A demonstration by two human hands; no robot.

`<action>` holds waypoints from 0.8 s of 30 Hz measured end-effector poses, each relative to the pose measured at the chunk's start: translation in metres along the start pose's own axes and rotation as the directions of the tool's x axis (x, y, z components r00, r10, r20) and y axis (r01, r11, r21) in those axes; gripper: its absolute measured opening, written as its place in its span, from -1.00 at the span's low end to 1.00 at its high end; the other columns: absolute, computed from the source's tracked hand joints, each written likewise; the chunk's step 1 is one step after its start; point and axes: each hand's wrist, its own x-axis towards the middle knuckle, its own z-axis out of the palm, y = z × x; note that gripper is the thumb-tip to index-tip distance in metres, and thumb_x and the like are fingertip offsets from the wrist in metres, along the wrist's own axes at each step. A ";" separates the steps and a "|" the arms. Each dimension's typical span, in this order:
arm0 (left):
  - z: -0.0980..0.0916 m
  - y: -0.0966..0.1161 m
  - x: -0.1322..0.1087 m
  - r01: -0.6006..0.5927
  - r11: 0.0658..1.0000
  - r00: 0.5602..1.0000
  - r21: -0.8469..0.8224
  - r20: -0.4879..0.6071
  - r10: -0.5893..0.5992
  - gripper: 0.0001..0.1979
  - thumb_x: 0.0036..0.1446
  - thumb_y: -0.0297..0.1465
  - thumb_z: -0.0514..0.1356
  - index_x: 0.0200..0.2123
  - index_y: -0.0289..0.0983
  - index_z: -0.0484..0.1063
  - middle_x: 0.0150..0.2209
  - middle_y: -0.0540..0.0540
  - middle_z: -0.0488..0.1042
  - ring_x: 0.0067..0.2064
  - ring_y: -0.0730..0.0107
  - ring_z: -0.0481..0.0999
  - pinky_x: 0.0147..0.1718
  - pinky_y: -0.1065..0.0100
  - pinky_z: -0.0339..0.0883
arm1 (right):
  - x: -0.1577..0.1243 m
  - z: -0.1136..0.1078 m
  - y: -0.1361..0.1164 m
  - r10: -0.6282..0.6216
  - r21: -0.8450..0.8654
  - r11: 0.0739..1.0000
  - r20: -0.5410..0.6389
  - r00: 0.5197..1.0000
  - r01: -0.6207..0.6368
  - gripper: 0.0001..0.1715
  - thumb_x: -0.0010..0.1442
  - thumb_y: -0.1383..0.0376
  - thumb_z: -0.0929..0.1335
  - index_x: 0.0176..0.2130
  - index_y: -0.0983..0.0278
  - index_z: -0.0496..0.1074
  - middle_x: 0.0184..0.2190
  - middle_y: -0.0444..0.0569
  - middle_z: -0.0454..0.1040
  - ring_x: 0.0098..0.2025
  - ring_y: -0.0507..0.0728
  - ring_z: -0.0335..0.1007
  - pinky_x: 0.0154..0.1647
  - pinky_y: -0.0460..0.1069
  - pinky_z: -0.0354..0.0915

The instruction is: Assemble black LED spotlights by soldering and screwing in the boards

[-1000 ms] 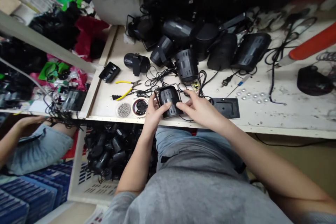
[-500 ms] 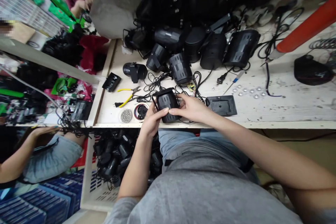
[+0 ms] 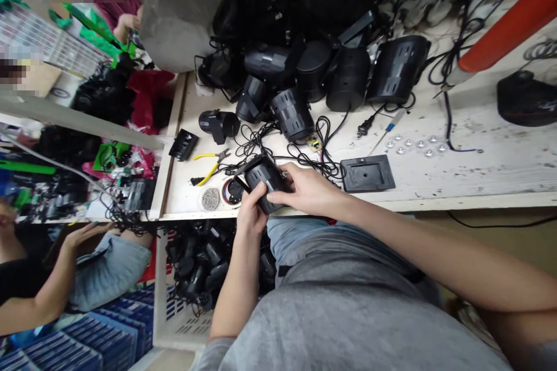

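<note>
The left hand and the right hand are both curled closed around a black slotted cylindrical lamp housing. Its long axis lies slanted, upper left to lower right, just above the front edge of the white wooden workbench.

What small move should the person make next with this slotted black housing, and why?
Probably draw the loose black wires clear of the slotted black lamp housing, since the left hand and right hand hold it tilted at the bench edge with wires lying close beside it.
</note>
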 end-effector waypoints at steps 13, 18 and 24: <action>0.003 0.006 0.006 0.060 0.996 0.998 -0.069 0.004 -0.059 -0.56 0.07 -0.03 0.35 -0.16 -0.26 0.56 -0.19 -0.13 0.65 0.00 0.13 0.63 0.05 0.22 0.51 | 0.017 -0.007 -0.005 -0.086 -0.216 0.974 -0.050 0.995 0.073 -0.74 0.41 0.23 0.24 -0.04 0.33 0.37 -0.18 0.15 0.61 -0.11 0.23 0.55 -0.19 0.00 0.28; 0.010 0.009 0.003 0.061 0.985 0.995 -0.158 -0.070 -0.073 -0.54 0.16 0.02 0.27 -0.17 -0.28 0.57 -0.22 -0.10 0.64 -0.16 0.27 0.65 -0.04 0.30 0.53 | 0.018 -0.005 -0.004 -0.083 -0.225 0.972 -0.036 0.996 0.073 -0.72 0.42 0.23 0.20 -0.04 0.33 0.37 -0.15 0.18 0.60 -0.12 0.26 0.55 -0.21 0.02 0.29; 0.013 0.006 0.005 -0.031 0.996 0.999 -0.085 0.029 0.033 -0.23 0.04 0.32 0.14 -0.08 -0.25 0.55 -0.12 -0.19 0.63 0.13 0.10 0.53 0.05 0.25 0.48 | 0.023 -0.007 -0.004 -0.075 -0.232 0.971 -0.041 0.996 0.064 -0.71 0.42 0.23 0.19 -0.04 0.33 0.38 -0.15 0.18 0.60 -0.14 0.26 0.54 -0.21 0.05 0.32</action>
